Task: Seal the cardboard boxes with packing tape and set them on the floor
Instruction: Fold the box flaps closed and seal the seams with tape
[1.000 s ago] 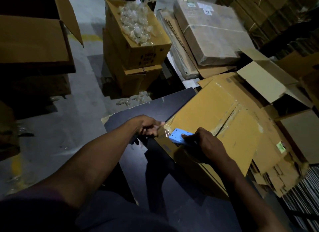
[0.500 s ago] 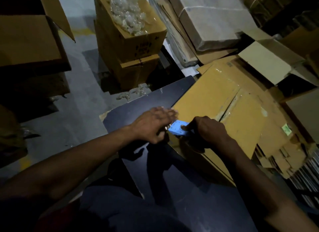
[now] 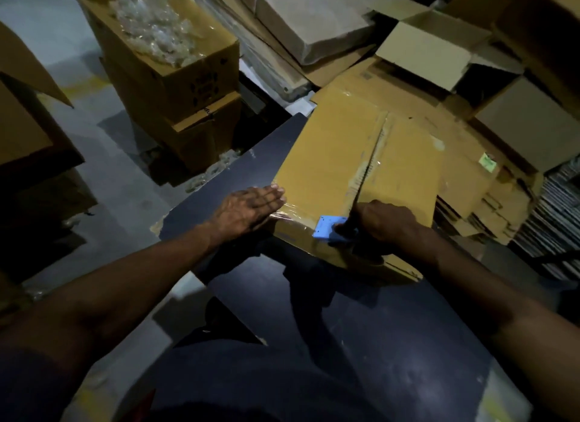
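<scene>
A closed brown cardboard box (image 3: 339, 158) lies on the dark table (image 3: 361, 343), clear tape shining along its centre seam and near edge. My left hand (image 3: 251, 209) lies flat with straight fingers on the box's near left corner, pressing the tape. My right hand (image 3: 389, 222) grips a blue tape dispenser (image 3: 326, 228) at the box's near edge, just right of the seam. The roll under my right hand is mostly hidden in shadow.
Two stacked open cartons (image 3: 175, 76) with clear plastic pieces stand on the grey floor (image 3: 103, 158) at the left back. Wrapped flat bundles (image 3: 314, 23) and loose cartons (image 3: 426, 48) crowd behind the box. Flattened cardboard (image 3: 489, 208) is piled at the right.
My left hand opened from a curled grip at the box corner and now lies flat on it. My right hand slid the dispenser to the right along the near edge.
</scene>
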